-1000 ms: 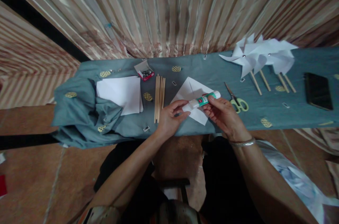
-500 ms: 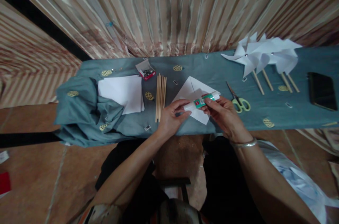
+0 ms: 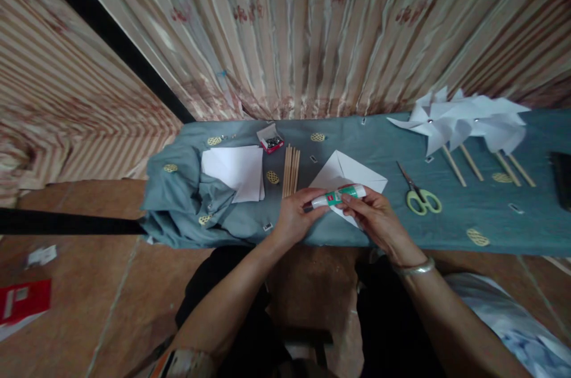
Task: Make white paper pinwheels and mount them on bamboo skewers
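Observation:
A white and green glue stick (image 3: 334, 196) lies level between my two hands, above the table. My left hand (image 3: 297, 212) has its fingers closed around the left end, which they partly cover. With thumb and fingers, my right hand (image 3: 375, 217) pinches the green-labelled part farther right. Beneath them is a white paper square (image 3: 357, 166) with crease lines, its near part hidden by the hands and glue stick. Scissors with green handles (image 3: 419, 196) rest to the right of my right hand.
Wooden sticks (image 3: 291, 169), a stack of white paper (image 3: 238, 172) and an open box of pins (image 3: 271, 140) lie to the left. Several paper pinwheels (image 3: 464, 122) and a dark phone (image 3: 561, 178) are at right. A curtain (image 3: 312, 38) hangs behind the table.
The view has swung left and up, so the table's things sit farther right and lower. Both hands keep hold of the glue stick, and the left has closed more around its end.

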Demonstrator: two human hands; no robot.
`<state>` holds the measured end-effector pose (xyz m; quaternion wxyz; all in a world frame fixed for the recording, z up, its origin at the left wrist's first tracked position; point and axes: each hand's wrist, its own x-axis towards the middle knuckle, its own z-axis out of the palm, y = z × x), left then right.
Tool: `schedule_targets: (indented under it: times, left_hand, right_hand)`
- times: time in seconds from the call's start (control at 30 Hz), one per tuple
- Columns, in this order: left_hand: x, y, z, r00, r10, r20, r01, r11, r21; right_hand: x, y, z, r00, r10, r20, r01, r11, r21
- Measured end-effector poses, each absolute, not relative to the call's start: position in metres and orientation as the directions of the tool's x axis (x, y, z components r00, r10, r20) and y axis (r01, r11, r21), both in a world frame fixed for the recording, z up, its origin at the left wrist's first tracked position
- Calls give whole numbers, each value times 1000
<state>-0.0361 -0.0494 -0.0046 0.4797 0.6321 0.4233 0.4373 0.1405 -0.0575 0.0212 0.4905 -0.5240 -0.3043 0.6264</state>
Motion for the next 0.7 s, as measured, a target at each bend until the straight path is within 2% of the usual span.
schedule_targets:
  times: [0.13, 0.27, 0.37, 0.43, 0.53, 0.6, 0.7]
  left_hand:
    - [-40, -54, -3, 268, 953, 138, 165, -187, 968]
    - [-47, -55, -2, 211, 976, 58, 178, -97, 979]
    - [-66, -45, 1, 69, 997, 27, 232, -43, 972]
    - [-84, -35, 4, -62, 993, 99, 343, -72, 936]
    - [-111, -21, 7, -120, 954, 274, 621, -143, 771]
    - [-121, -16, 7, -67, 947, 314, 761, -155, 630]
    - [-126, -14, 5, 9, 946, 325, 879, -162, 448]
  right_hand:
    - [136, -59, 18, 2, 934, -357, -260, -344, -902]
    - [134, -61, 14, -22, 947, -322, -207, -319, -925]
    - [138, -61, 17, -21, 953, -303, -180, -301, -936]
    - [142, -61, 21, -10, 955, -295, -154, -293, -944]
    - [148, -63, 25, -14, 960, -280, -130, -279, -951]
    - [150, -65, 26, -18, 962, -271, -120, -271, -955]
    - [155, -66, 26, -17, 967, -255, -105, -256, -961]
